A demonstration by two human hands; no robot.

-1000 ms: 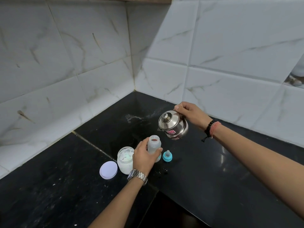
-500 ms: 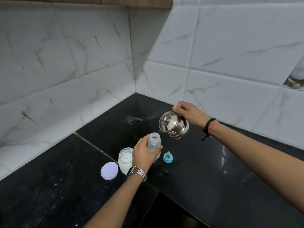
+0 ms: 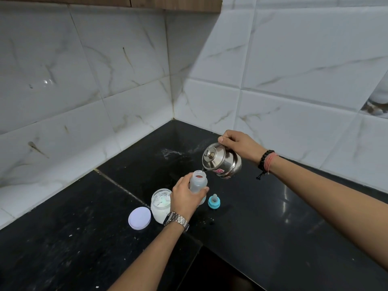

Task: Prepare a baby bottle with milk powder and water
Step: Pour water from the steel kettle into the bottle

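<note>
- The left hand wraps its fingers round the baby bottle and holds it up a little over the black desk, with the open top facing up.
- The right hand grips the shiny steel pot from behind and tips it, so its small spout sits right at the rim of the bottle.
- I cannot tell if water is running out; any stream is too thin to see.
- To do this step well, I think the pot should tip slowly, so the water goes in the small hole and not over the fingers.
- The left hand should hold the bottle straight and not shake it.
- It is good to watch the water climb inside and stop tipping before it gets too full.
- Just left of the bottle stands the open jar of milk powder, with its pale lid lying flat beside it on the desk.
- The blue teat cap stands on the desk just right of the bottle, waiting to be screwed on.
- Compared with a second ago, the pot's spout is now closer to the bottle's mouth.
- The bottle is lifted a bit nearer to the pot than before.
- The jar, lid and teat cap have not moved.
</note>
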